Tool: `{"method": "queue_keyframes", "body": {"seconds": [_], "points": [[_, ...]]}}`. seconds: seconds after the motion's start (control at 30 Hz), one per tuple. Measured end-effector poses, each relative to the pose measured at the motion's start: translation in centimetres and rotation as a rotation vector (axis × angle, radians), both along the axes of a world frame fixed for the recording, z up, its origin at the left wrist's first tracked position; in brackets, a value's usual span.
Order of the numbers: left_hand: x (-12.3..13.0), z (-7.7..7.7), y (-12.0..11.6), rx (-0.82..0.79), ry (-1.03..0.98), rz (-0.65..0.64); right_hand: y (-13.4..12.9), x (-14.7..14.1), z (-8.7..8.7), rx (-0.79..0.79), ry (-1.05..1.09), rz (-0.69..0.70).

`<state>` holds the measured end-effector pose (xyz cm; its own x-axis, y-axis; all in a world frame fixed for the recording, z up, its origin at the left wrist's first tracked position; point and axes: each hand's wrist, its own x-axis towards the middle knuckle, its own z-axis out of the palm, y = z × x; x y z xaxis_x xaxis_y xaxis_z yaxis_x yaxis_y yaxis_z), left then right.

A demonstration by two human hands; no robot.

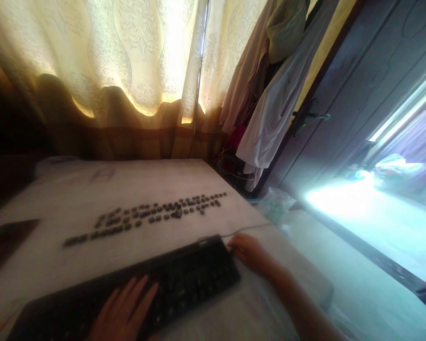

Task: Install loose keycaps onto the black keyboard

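A black computer keyboard (188, 277) lies across the lower centre of the frame, its long axis climbing from lower left towards the right. The left hand (122, 310) lies over its face, fingers extended and slightly parted — gripping nothing visible. The right hand (246, 248) is nearer the upper-right corner, fingers bunched beside that edge; blur hides whether they hold anything. Beyond both, mid-frame, small blocky dark keycaps (178, 213) lie in loose, uneven rows on the pale, smooth surface (163, 180) — well over 20. A thin cable (246, 228) trails rightwards.
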<state>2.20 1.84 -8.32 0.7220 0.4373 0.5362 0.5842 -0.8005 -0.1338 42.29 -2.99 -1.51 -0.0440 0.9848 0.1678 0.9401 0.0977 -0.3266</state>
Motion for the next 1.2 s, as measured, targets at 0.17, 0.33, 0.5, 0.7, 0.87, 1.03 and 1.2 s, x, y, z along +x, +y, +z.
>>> {"method": "queue_keyframes", "body": {"seconds": [0.17,0.33,0.5,0.7,0.87,1.03,1.2], "points": [[0.2,0.8,-0.3,0.038,0.058,-0.004,-0.6,2.2,-0.7,0.133,0.134,-0.113],[0.4,0.4,-0.3,0.016,0.024,-0.007,-1.6,2.5,-2.2,0.159,0.17,-0.145],[1.0,2.0,-1.6,-0.088,0.066,0.064,-1.5,1.4,-2.8,0.175,0.092,-0.133],[1.6,4.2,-2.5,-0.085,0.117,0.099,-1.4,0.7,-3.4,0.233,-0.013,-0.162],[1.1,5.1,-2.5,-0.096,0.056,0.041,-1.6,0.5,-4.0,0.451,-0.002,-0.183],[-0.7,5.6,-1.7,-0.077,-0.101,0.064,-1.8,0.1,-3.8,0.558,0.04,-0.056],[-3.8,5.3,-1.1,-0.048,-0.191,0.164,-1.8,-0.2,-3.6,0.553,0.078,0.018]]}}
